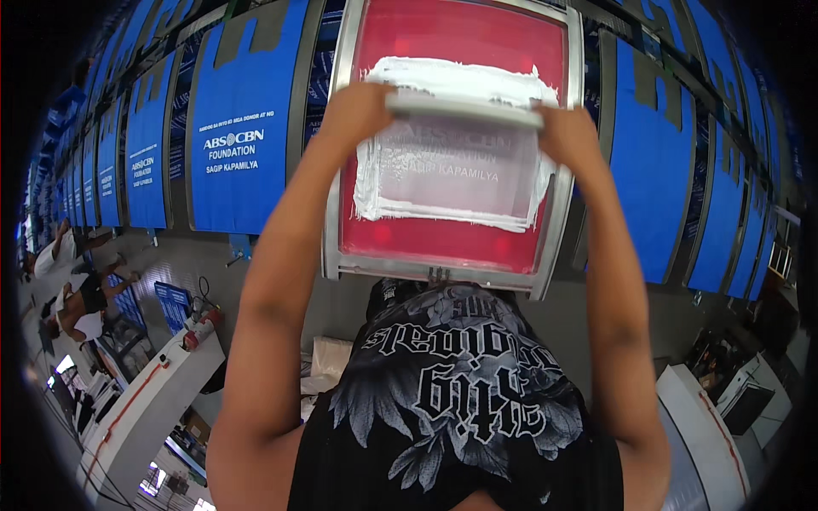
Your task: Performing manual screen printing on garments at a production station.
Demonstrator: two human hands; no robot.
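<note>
A printing screen with red mesh [460,25] in a metal frame [336,153] lies in front of me. Across it stretches a squeegee [464,111], its long pale bar running from side to side. My left hand [356,112] is closed around its left end and my right hand [567,136] around its right end. White ink [452,75] is banked beyond the bar and smeared around the stencil area. Nearer to me, a thinly coated patch [452,179] shows faint lettering and a logo through the mesh.
Blue fabric panels with cut-out tops, such as one at left [243,145] and one at right [639,162], lie on boards in rows on both sides. Behind at left is a pale beam [153,417] with a red cable. Several people [81,298] are far left.
</note>
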